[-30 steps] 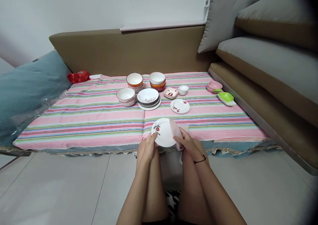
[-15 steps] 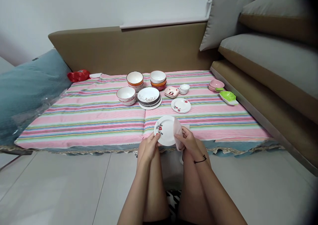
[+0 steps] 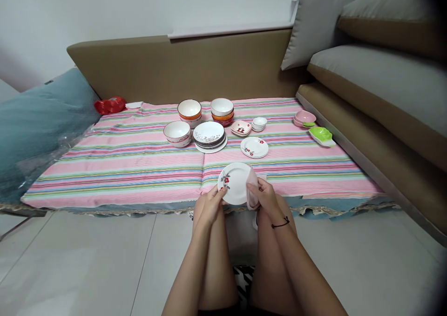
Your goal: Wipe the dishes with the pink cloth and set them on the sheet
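As we sit facing the pink striped cover (image 3: 122,176), we see the brown backrest (image 3: 174,69) standing behind it. On the cover we have a pile of large plates (image 3: 208,132) just beside a red-rimmed bowl (image 3: 177,131). Above our knees (image 3: 286,210), our left hand (image 3: 211,203) pinches the left rim of a flowered plate (image 3: 236,183), while our right fingers (image 3: 262,196) hold a pale pink cloth (image 3: 252,174) folded over its right rim. Farther back we find small white dishes (image 3: 259,124), stacked.
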### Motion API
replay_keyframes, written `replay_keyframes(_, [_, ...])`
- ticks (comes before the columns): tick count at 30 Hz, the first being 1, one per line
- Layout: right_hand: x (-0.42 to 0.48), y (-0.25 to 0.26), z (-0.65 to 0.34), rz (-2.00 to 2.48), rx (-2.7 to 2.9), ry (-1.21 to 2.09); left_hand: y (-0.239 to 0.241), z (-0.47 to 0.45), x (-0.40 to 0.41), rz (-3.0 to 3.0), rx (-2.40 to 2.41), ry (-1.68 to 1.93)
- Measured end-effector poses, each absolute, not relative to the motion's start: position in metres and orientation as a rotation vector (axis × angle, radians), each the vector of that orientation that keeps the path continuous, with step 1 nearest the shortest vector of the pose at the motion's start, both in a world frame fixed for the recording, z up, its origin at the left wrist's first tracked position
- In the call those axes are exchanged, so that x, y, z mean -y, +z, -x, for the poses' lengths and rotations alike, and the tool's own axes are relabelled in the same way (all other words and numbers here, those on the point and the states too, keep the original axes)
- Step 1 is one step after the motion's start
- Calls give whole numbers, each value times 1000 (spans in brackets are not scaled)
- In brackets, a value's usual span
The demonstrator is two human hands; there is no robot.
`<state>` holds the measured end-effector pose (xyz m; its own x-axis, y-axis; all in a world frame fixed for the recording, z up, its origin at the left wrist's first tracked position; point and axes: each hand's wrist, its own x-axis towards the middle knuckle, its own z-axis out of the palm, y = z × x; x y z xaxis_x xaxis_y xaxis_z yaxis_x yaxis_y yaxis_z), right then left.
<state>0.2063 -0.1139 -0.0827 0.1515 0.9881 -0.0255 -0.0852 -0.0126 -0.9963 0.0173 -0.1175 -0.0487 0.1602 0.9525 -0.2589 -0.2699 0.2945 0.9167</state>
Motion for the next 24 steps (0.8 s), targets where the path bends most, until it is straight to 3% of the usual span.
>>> replay_keyframes(11, [115, -83, -208, 1214, 1074, 1185, -53, -18, 117, -909, -1062, 1038])
replay_keyframes(24, [121, -78, -209, 1266, 1043, 1221, -20, -12, 119, -990, -1267, 1015])
